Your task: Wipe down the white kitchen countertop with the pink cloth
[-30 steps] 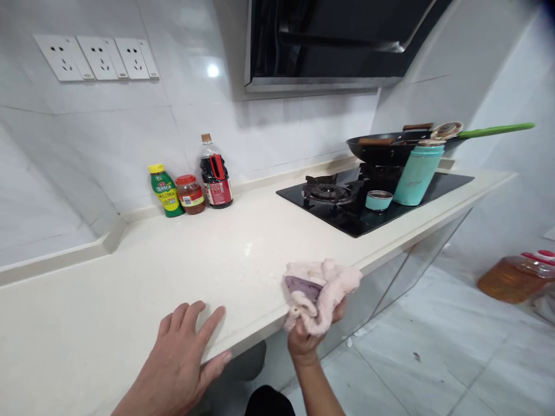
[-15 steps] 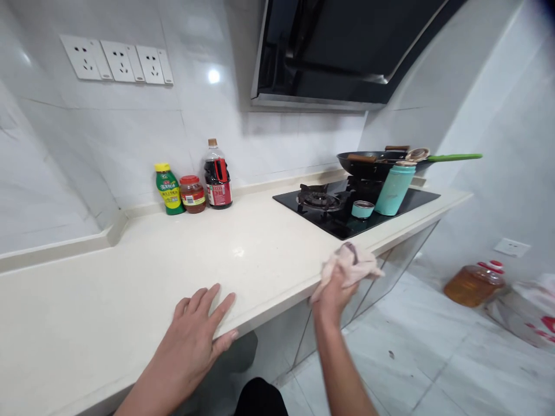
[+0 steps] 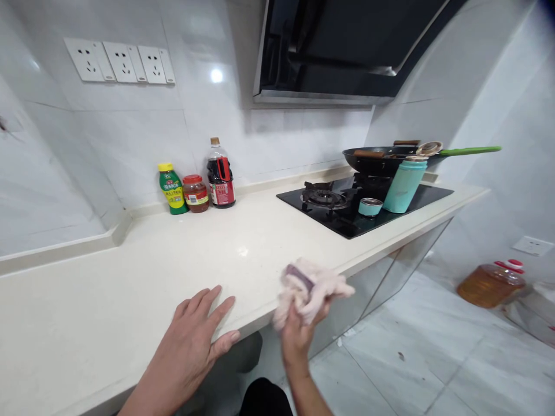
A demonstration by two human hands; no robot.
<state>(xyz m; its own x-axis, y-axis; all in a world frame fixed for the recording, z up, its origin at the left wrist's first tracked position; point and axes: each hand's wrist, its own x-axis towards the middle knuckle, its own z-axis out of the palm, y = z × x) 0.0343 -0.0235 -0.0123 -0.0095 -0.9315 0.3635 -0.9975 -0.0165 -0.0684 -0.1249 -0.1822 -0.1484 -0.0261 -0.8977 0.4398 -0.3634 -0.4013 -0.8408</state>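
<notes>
A pale pink cloth [image 3: 318,286] with a purple patch is bunched in my right hand [image 3: 299,332], whose fingers are wrapped round it. The cloth lies over the front edge of the cream countertop [image 3: 173,254], part of it hanging past the edge; it is slightly blurred. My left hand [image 3: 195,326] rests on the counter near its front edge, fingers spread and holding nothing, with the thumb along the edge.
Against the wall stand a green bottle with yellow cap [image 3: 172,189], a red-lidded jar [image 3: 196,194] and a soy sauce bottle [image 3: 221,176]. On the gas stove [image 3: 316,214] are a wok [image 3: 377,164], a turquoise flask [image 3: 405,186] and a small turquoise cup [image 3: 370,207]. Below right sits an oil jug [image 3: 492,284].
My right hand has moved left along the counter's front edge with the cloth in it. My left hand stays in place. The view has shifted slightly.
</notes>
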